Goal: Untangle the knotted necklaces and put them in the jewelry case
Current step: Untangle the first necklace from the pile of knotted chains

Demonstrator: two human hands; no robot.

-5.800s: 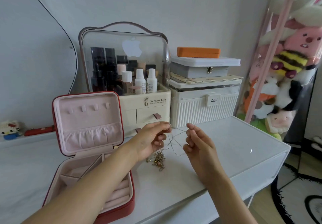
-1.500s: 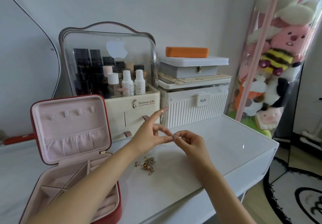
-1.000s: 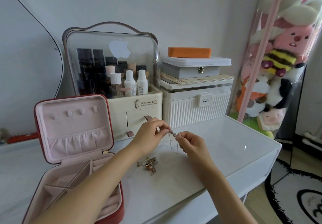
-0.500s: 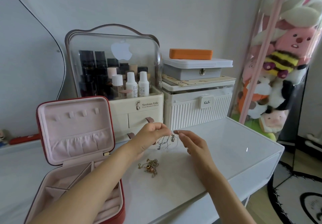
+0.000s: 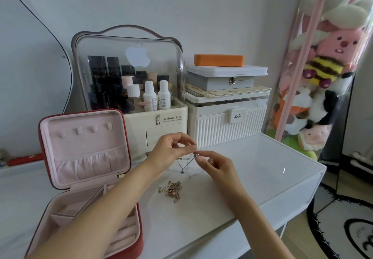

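Bright, soft daylight; faint shadows, sharp centre, wide-angle bending at edges.

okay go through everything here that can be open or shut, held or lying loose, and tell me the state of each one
jewelry case: open, lid upright.
silver necklace: pinched between both hands, hanging above the table.
gold necklace tangle: lying loose on the table, untouched.
left hand: pinching the chain.
right hand: pinching the chain.
cosmetics organizer: clear cover closed.
grey latched box: shut.
orange case: shut.
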